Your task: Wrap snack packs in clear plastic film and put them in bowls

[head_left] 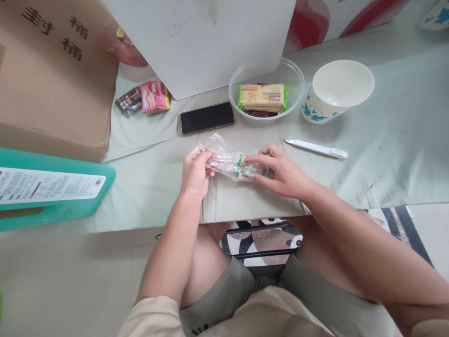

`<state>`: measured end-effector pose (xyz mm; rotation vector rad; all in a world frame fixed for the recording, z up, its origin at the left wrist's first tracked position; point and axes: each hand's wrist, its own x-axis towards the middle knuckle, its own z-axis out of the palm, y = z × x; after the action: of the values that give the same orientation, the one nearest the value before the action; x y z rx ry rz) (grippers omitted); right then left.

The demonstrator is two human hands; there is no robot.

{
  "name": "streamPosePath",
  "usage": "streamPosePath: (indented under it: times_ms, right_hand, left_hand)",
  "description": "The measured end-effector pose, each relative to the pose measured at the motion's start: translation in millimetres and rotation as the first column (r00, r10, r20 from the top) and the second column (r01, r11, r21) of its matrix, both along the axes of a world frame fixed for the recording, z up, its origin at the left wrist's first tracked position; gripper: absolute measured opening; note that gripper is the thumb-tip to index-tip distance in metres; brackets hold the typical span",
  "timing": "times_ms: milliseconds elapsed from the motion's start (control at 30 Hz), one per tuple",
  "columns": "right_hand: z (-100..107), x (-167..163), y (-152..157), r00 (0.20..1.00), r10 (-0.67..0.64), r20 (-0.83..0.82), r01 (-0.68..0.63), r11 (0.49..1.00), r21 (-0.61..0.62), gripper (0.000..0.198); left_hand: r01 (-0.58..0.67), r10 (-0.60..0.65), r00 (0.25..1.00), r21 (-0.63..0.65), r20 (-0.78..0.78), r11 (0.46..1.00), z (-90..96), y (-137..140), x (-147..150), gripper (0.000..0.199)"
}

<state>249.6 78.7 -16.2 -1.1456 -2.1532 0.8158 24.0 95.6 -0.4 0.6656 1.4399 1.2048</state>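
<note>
My left hand (197,169) is closed on the gathered end of a crinkled clear plastic bag (224,157). The bag lies low over the cloth near the table's front edge and has green printing toward its right end. From the right, my right hand (278,168) grips that end, thumb and fingers on either side of it. What the bag contains, if anything, is hard to make out under the fingers. Beyond the hands stands a clear plastic bowl (234,105) with a green-and-yellow packet of soda biscuits (263,97) in it. A white utility knife (315,148) lies to the right of my right hand.
A black phone (207,118) lies behind the bag. Small snack packets (154,97) sit farther left. A white paper bucket (317,103) stands right of the bowl. A cardboard box (52,89), a green jug (101,175) and a white box (210,42) border the space.
</note>
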Motion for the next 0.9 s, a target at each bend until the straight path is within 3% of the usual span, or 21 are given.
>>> streamPosePath:
  times_ms: [100,267,433,500,567,633,667,767,833,900]
  right_hand:
    - [2,2,0,0.998,-0.055,-0.027,0.054,0.998,-0.037,0.018]
    - [15,22,-1,0.982,-0.173,-0.076,0.177,0.982,0.058,0.010]
    - [17,62,-1,0.962,-0.272,0.018,0.266,0.951,0.156,0.011]
    - [15,74,0,0.930,-0.364,0.051,0.349,0.919,0.181,0.015]
    - [16,78,0,0.874,-0.484,0.052,0.467,0.864,0.189,0.019]
    - [18,72,0,0.853,-0.520,0.033,0.505,0.841,0.194,0.018]
    - [19,67,-1,0.874,-0.486,0.036,0.470,0.860,0.198,0.018]
    - [18,46,-1,0.952,-0.285,0.114,0.264,0.949,0.170,0.039]
    - [17,36,0,0.964,-0.199,0.175,0.173,0.973,0.150,0.032]
    - [19,33,-1,0.962,-0.183,0.202,0.147,0.972,0.184,0.015]
  left_hand:
    - [0.022,-0.022,1.000,0.004,-0.013,1.000,-3.4,2,-5,0.017]
    - [-0.046,0.046,0.996,-0.003,-0.072,0.999,-2.2,5,-13,0.016]
    - [-0.080,0.071,0.958,-0.020,-0.279,0.997,-5.2,8,-26,0.006]
    - [-0.094,0.082,0.914,-0.010,-0.398,0.996,-9.5,9,-33,0.004]
    - [-0.080,0.121,0.857,0.102,-0.501,0.992,-13.3,9,-39,0.010]
    - [0.057,0.109,0.799,0.255,-0.592,0.965,-14.7,8,-42,0.019]
    - [0.175,0.062,0.762,0.298,-0.644,0.938,-14.3,7,-42,0.025]
    - [0.524,-0.152,0.573,0.217,-0.805,0.823,-10.3,3,-37,0.032]
    - [0.609,-0.219,0.479,0.142,-0.850,0.780,-6.2,-1,-33,0.018]
    - [0.609,-0.192,0.474,0.163,-0.859,0.776,-0.6,-5,-31,0.011]
